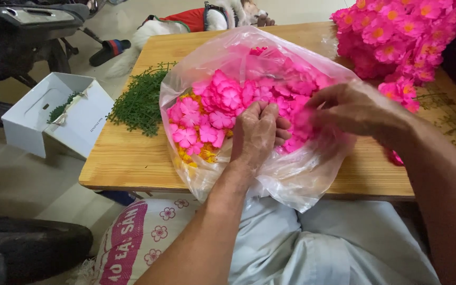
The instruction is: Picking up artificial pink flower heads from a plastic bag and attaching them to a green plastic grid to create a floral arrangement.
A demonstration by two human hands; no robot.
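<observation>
Clear plastic bag [291,174] full of loose pink fabric flowers [222,105] sits at the near edge of the wooden table [133,158], part of it hanging over that edge. Some yellow pieces show under the pink ones on the bag's left side. Left hand [257,134] is inside the bag mouth, back of the hand up, fingers curled down into the flower pile and closed loosely around a few blooms; exactly what they pinch cannot be told. Right hand [352,108] is at the bag's right side, fingers bent and bunched together, tips in the pink flowers, slightly blurred. Pile of green sprigs [141,100] lies on the table's left part, just beside the bag. Assembled pink flower bunch [397,37] sits at the far right corner. White cardboard box [54,116] stands off the table's left edge, some greenery inside. Printed sack [133,243] lies below the near edge, by the person's lap.
</observation>
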